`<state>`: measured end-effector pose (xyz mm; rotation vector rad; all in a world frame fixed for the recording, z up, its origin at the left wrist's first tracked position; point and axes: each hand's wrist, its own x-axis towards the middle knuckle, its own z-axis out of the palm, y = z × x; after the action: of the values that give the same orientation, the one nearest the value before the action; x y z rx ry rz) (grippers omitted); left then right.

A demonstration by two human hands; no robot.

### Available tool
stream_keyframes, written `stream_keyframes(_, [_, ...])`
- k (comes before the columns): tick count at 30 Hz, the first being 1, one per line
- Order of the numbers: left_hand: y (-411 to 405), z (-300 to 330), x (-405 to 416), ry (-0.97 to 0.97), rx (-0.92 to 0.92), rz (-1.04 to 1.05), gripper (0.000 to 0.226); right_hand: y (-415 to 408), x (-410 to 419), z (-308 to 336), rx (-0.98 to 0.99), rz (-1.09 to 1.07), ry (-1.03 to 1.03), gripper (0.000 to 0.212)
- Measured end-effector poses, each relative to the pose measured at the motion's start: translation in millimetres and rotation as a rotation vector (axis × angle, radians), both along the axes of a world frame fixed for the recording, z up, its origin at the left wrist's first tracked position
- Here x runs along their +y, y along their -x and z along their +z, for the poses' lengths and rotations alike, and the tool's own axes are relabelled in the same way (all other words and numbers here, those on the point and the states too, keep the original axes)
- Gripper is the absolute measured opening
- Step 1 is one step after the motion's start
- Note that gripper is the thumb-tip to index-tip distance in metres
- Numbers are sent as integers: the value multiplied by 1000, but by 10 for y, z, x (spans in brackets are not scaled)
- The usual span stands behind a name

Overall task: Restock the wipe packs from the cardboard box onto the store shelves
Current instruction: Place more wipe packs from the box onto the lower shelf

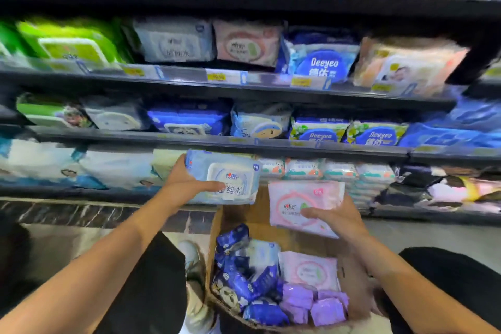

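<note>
Dark metal store shelves [244, 144] fill the view in tiers, each edge lined with price labels [223, 77] in yellow and pale blue, blurred past reading. Wipe packs crowd every level: green ones at the upper left, a blue Deeyeo pack [320, 62] on the second tier, two more Deeyeo packs on the tier below, small white packs stacked on the low shelf at centre right. Below the shelving runs a dark marbled kickboard, then a pale floor [67, 241]. An open cardboard box [355, 287] stands on the floor between the person's knees, holding dark blue, purple, white and pink packs. The left hand [187, 184] grips a pale blue wipe pack [225, 176] by its left edge, thumb across the front, raised before the low shelf. The right hand [336, 219] holds a pink wipe pack [298, 203] from its lower right, thumb on its face, above the box. The two hands are apart, each clamped on its own pack.
</note>
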<state>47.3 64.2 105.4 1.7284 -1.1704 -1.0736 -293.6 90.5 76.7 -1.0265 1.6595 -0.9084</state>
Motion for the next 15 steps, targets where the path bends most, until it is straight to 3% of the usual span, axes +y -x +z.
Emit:
stream_keyframes(4, [-194, 206, 225, 105, 126, 133, 77, -181, -8, 460, -46, 31, 117, 63])
stream_keyframes(8, [-301, 305, 312, 194, 238, 218, 79, -381, -54, 855, -75, 72, 230, 56])
stream_keyframes(12, [-415, 401, 346, 271, 307, 292, 99, -550, -162, 1176, -108, 125, 304, 60])
stream_keyframes(15, [-526, 497, 339, 329, 374, 341, 102, -697, -268, 1412, -119, 143, 363, 64])
